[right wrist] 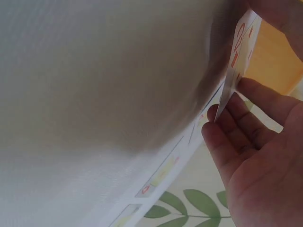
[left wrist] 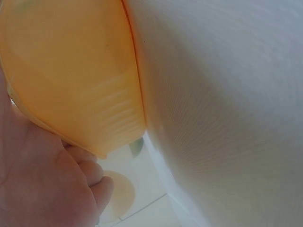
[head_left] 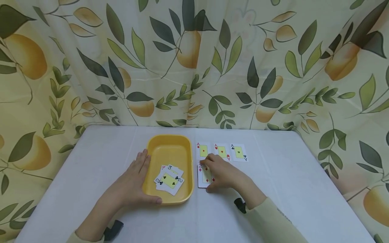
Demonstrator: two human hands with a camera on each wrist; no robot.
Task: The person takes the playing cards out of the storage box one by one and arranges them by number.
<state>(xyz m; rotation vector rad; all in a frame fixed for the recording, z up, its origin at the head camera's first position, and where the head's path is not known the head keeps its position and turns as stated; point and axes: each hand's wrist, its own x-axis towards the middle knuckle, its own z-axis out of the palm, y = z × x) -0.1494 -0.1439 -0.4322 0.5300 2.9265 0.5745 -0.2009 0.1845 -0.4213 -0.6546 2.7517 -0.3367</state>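
My right hand [head_left: 223,172] pinches a playing card [head_left: 206,177] with red diamonds, thumb at the near edge and fingers at the far edge. In the right wrist view the card [right wrist: 241,45] stands tilted between thumb and fingertips. My left hand [head_left: 133,182] rests along the left side of a yellow tray [head_left: 170,141], fingers straight and thumb stretched across the near rim. Inside the tray a two of clubs [head_left: 170,184] overlaps a few other face-up cards, one of them a three. The left wrist view shows the tray's outer wall [left wrist: 75,71] beside the palm.
Beyond the right hand, three aces lie face up in a row: diamonds [head_left: 202,149], hearts [head_left: 222,151] and clubs [head_left: 239,153]. A white cloth [head_left: 282,175] covers the table. Behind it hangs a curtain [head_left: 194,84] with fruit and leaf print.
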